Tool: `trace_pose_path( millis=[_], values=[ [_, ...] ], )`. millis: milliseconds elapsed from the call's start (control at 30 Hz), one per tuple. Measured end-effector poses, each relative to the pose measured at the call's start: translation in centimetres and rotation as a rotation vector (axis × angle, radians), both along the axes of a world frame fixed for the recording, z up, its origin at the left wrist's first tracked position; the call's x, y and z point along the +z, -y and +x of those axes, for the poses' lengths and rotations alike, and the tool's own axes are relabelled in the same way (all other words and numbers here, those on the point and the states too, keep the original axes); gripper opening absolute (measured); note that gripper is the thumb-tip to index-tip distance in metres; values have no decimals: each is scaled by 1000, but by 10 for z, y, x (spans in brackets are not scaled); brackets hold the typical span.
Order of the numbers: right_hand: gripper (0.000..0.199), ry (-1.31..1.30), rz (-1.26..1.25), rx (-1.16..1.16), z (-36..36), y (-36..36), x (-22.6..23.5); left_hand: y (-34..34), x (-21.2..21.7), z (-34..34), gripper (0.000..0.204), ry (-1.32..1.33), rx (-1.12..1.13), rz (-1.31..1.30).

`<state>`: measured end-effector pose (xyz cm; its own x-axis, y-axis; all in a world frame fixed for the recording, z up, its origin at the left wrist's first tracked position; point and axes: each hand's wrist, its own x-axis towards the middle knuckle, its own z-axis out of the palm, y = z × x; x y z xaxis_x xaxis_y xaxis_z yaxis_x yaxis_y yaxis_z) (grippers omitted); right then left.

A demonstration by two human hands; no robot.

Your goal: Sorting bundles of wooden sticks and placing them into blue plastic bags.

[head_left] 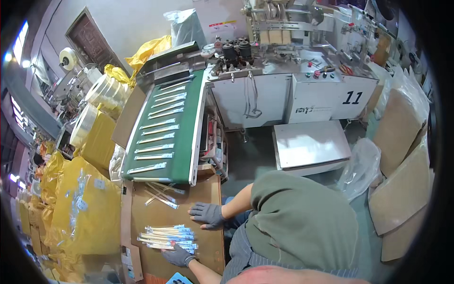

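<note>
The right hand (207,215) lies open on the desk (150,216); the left hand (178,256) touches wrapped sticks (166,235), its grip impossible to tell.

fwiw my fit rn: olive green tee (302,222), short sleeves, pale stitching showing on it. My R hand (207,215) n L hand (178,256) both have grey gloves (213,217), snug at the wrist. Forearms bare. Dark pinstriped cloth (240,251) round my waist, can't tell if apron or smth else. Blue trousers (240,217) too btw.
</note>
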<state>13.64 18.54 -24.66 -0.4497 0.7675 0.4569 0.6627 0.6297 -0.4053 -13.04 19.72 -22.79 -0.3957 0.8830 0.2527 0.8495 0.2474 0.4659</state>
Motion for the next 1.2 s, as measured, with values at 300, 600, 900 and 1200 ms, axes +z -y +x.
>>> trace_pose_path(
  millis=[300, 600, 900, 1200],
  values=[
    [59, -40, 7, 29, -6, -3, -9, 0, -9, -6, 68, -31, 10, 56],
    [59, 38, -15, 26, 0, -1, -1, 1, -13, -5, 72, -7, 4, 61],
    [59, 26, -47, 26, 0, 1, 5, -2, -20, -10, 73, -61, 17, 62],
    [57, -42, 17, 8, -2, -1, -3, 1, -16, -9, 72, -59, -14, 87]
  ],
)
